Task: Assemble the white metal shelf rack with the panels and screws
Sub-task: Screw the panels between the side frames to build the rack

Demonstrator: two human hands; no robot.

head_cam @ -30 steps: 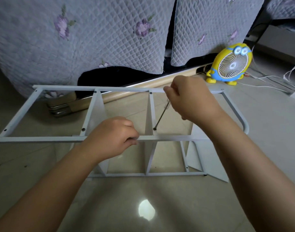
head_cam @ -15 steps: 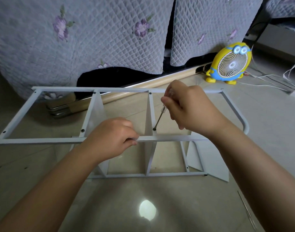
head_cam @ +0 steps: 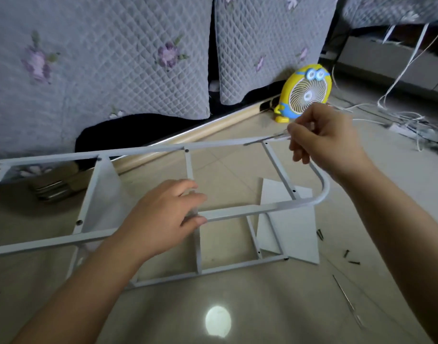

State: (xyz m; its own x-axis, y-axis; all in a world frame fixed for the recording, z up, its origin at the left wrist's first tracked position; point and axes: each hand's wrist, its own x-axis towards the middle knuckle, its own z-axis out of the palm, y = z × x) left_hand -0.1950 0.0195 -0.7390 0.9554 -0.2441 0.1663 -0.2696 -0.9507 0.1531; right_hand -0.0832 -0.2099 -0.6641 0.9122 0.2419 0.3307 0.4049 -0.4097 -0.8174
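Pale floor tiles [head_cam: 275,306] run up to grey quilted covers [head_cam: 101,58]. The fingers [head_cam: 297,135] of the right hand [head_cam: 324,140] pinch a screwdriver [head_cam: 265,140], its blurred shaft level over the rack's far rail. The left hand [head_cam: 161,219] curls fingers and thumb round the near rail of the white metal shelf rack [head_cam: 237,212], which lies on its side on the floor. A loose panel [head_cam: 297,232] lies under the rack's rounded right end, with dark screws [head_cam: 354,262] scattered just right of it. A yellow fan [head_cam: 304,93] stands beyond the rack.

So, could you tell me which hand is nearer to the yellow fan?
Right. The right hand, pinching the screwdriver, is just in front of the yellow fan; the left hand holds the rack's near rail, farther away.
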